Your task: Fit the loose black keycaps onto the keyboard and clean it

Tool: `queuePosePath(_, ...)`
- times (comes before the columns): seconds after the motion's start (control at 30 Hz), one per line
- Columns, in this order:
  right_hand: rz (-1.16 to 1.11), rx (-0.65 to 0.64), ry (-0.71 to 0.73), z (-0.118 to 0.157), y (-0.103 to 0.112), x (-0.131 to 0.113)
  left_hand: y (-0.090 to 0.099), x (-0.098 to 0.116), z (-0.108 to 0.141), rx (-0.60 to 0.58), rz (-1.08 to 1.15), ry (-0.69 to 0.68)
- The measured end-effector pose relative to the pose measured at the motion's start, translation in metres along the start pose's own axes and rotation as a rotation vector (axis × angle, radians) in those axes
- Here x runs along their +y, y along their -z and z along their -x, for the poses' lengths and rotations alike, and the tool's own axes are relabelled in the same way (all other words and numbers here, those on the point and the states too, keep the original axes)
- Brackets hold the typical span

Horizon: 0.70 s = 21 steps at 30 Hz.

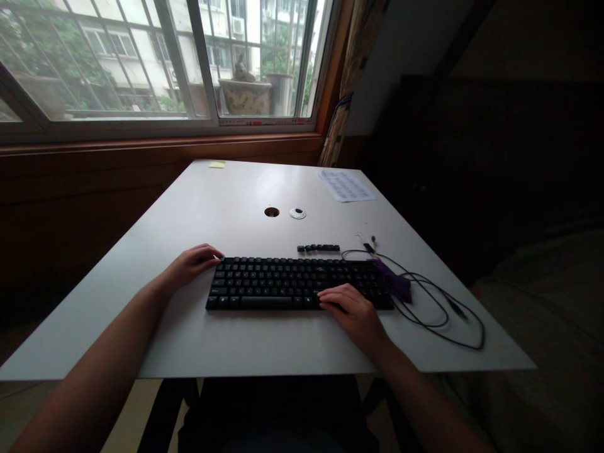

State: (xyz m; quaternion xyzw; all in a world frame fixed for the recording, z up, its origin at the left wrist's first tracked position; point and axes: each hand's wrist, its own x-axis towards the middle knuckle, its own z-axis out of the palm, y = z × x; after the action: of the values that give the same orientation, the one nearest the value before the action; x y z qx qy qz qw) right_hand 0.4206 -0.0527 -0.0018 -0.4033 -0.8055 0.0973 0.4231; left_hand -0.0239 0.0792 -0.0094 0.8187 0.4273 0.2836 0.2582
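Observation:
A black keyboard [268, 283] lies flat on the white table [236, 349], its long side facing me. My left hand [195, 259] is at its back left corner, fingers drawn together and fingertips on the edge there. Over the right part of the keys rests my right hand [352, 309], palm down, fingers stretched to the left with a small gap between them. Its fingertips touch the keys right of the space bar; whether anything small is beneath them is hidden. Behind the keyboard sits a short row of loose black keycaps [325, 248].
A black cable [453, 343] loops over the table's right side, beside a purple cloth [399, 286] at the keyboard's right end. Farther back are a round hole [272, 212], a white round cover [297, 214], printed sheets [346, 186] and a yellow sticky note [217, 165].

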Motion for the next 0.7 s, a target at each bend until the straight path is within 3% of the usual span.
queuePosePath(0.7, 0.109, -0.052, 0.077, 0.0038, 0.0017, -0.0042, 0.0002, 0.0005, 0.0002, 0.005, 0.013, 0.000)
